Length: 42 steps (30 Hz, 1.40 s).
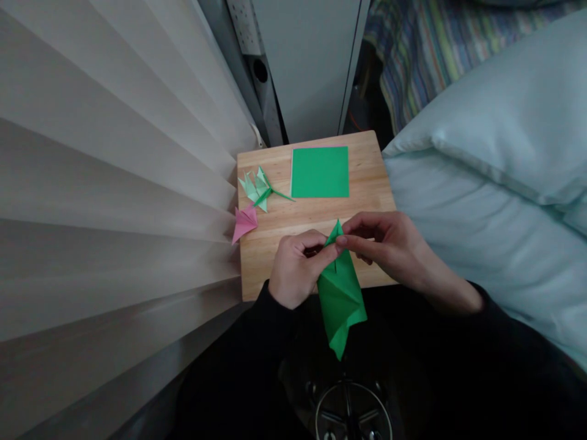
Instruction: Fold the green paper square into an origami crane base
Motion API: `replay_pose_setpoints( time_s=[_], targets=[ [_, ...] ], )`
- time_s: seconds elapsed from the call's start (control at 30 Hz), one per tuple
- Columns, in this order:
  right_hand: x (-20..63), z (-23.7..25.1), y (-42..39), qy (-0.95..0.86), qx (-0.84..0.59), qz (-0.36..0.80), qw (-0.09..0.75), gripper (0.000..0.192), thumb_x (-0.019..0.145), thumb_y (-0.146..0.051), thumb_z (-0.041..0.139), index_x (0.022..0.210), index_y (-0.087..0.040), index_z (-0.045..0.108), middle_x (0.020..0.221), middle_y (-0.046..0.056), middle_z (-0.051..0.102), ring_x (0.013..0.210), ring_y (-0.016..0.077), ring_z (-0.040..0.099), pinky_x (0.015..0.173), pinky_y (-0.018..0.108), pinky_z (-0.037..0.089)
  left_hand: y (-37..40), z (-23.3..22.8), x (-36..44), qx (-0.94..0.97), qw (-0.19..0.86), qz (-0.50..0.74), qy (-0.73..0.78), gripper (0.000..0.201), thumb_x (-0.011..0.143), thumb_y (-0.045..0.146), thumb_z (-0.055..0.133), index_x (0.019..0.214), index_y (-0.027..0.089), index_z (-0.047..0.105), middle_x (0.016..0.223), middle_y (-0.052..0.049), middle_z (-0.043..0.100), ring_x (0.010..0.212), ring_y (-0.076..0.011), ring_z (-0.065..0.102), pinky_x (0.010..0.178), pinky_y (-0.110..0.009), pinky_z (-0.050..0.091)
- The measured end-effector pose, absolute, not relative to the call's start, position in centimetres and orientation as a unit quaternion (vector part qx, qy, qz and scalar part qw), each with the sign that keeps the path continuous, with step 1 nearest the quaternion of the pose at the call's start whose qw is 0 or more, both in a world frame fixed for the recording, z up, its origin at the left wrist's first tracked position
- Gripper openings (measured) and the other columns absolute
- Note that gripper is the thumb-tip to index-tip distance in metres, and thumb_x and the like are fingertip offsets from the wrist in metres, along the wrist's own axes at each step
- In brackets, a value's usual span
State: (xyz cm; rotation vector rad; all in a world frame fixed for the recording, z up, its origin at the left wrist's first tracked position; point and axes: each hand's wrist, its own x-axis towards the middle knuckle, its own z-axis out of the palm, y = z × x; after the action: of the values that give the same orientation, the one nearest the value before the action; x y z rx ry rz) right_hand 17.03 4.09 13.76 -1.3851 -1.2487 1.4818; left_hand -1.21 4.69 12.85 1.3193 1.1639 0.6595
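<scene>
A partly folded sheet of green origami paper [342, 296] hangs over the near edge of a small wooden table, its pointed tip upward and its lower end below the tabletop. My left hand [298, 263] pinches its upper left edge between thumb and fingers. From the other side, my right hand [385, 244] grips the paper near the tip, the thumb meeting the left thumb there. Creases run across the paper's lower half, which bulges slightly. The fingers behind the paper are partly hidden.
On the wooden table [275, 269] lie a stack of green paper [320, 172], pale and dark green folded pieces [259, 186] and a pink folded piece [245, 223]. A pleated curtain [137, 183] borders the left, a grey cabinet [307, 67] the back, light blue bedding [458, 195] the right.
</scene>
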Motion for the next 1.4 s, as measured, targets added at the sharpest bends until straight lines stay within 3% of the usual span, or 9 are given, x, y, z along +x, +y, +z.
replay_pose_setpoints(
  time_s=[0.23,0.5,0.97,1.4],
  targets=[
    [16.8,14.7,4.1,-0.465,-0.53,0.603,0.373,0.034,0.072,-0.047,0.087,0.066,-0.019,0.068,0.055,-0.003,0.059,0.051,0.0099,0.048,0.048,0.026,0.036,4.8,12.8,-1.5,0.55,0.651,0.241,0.465,0.033,0.084,0.042,0.074,0.063,0.017,0.065,0.061,0.002,0.048,0.06,-0.0121,0.041,0.059,-0.028,0.03],
    [16.4,14.7,3.9,-0.431,-0.557,0.583,0.405,0.034,0.07,-0.046,0.087,0.064,-0.02,0.066,0.056,-0.003,0.059,0.05,0.0096,0.046,0.046,0.026,0.036,4.7,13.3,-1.4,0.487,0.708,0.217,0.463,0.031,0.078,0.046,0.08,0.07,0.018,0.073,0.057,0.003,0.05,0.054,-0.0109,0.04,0.053,-0.028,0.028],
    [16.6,13.2,3.6,-0.456,-0.575,0.532,0.422,0.04,0.086,-0.057,0.075,0.075,-0.019,0.07,0.064,0.0,0.062,0.055,0.0119,0.05,0.05,0.028,0.038,4.6,13.1,-1.1,0.451,0.709,0.222,0.494,0.029,0.077,0.042,0.078,0.067,0.017,0.07,0.053,0.004,0.051,0.048,-0.0087,0.041,0.048,-0.024,0.028],
    [16.6,13.3,3.8,-0.44,-0.541,0.564,0.443,0.032,0.083,-0.047,0.079,0.073,-0.018,0.071,0.063,-0.002,0.062,0.052,0.0092,0.049,0.05,0.027,0.038,4.7,12.8,-1.4,0.481,0.709,0.191,0.479,0.032,0.076,0.044,0.078,0.071,0.014,0.068,0.057,0.004,0.051,0.053,-0.0087,0.041,0.05,-0.024,0.029]
  ],
)
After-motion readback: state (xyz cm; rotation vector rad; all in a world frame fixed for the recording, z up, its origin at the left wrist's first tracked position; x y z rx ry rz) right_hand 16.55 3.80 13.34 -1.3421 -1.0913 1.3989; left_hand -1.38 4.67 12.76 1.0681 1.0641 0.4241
